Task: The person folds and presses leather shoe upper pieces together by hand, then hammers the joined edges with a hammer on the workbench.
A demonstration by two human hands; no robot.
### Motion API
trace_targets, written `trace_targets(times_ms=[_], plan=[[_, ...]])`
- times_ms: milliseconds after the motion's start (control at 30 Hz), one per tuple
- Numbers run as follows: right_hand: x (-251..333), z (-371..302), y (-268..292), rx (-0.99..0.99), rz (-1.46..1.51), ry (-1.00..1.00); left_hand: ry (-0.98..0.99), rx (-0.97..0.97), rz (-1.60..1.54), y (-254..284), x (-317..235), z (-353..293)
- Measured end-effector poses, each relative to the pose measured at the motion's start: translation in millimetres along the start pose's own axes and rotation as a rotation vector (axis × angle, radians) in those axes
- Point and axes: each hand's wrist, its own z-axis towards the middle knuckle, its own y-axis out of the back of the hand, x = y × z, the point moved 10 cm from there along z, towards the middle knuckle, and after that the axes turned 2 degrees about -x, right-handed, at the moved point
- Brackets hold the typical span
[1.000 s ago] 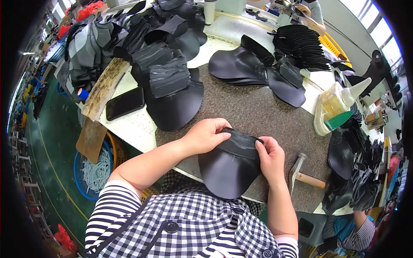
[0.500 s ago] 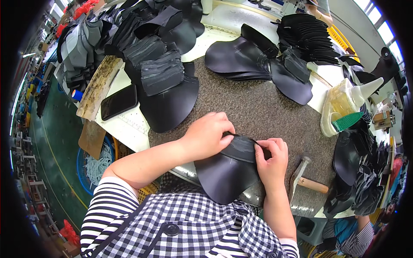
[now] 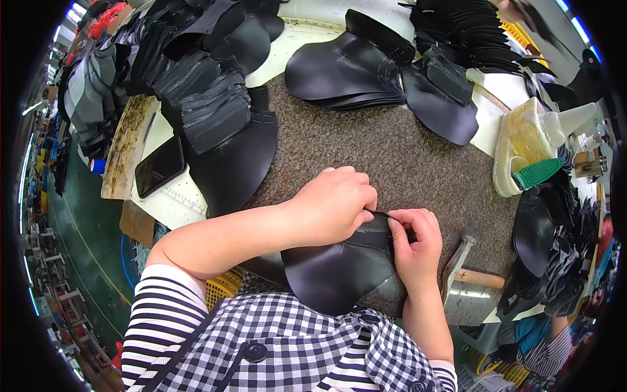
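A rounded black leather piece point(image 3: 333, 277) lies at the near edge of the work surface, its smooth wide part toward me. A duller dark strip point(image 3: 369, 236) runs along its far edge. My left hand point(image 3: 336, 204) is closed on that edge, thumb and fingers pinching it. To the right, my right hand point(image 3: 418, 245) pinches the same edge between thumb and curled fingers. Only a short stretch of edge shows between the two hands. Beside my right hand lies a hammer point(image 3: 478, 278) with a wooden handle.
Stacked black leather pieces lie on the mottled board point(image 3: 313, 150) and around it. At left are a black phone point(image 3: 160, 166) and a worn wooden block point(image 3: 130, 150). A glue bottle point(image 3: 526, 147) with a green brush point(image 3: 539, 173) stands at right. Another person's striped sleeve point(image 3: 548, 356) shows lower right.
My left hand has slid right along the leather edge, closer to my right hand. The leather's far edge has tilted, and my view has shifted slightly.
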Motion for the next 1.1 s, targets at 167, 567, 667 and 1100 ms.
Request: trace_targets(times_ms=[167, 567, 667, 1100], plan=[[-1, 1, 0, 0.003, -0.028, -0.027, -0.054, -0.11, -0.028, 7, -3, 5], [-11, -1, 10, -0.075, 0.023, -0.072, -0.068, -0.118, -0.158, 5, 7, 9], [-5, 0, 7, -0.063, -0.03, -0.103, -0.073, -0.118, -0.181, 4, 9, 10], [-10, 1, 4, -0.07, -0.084, -0.083, 0.012, -0.019, -0.193, 15, 14, 5]])
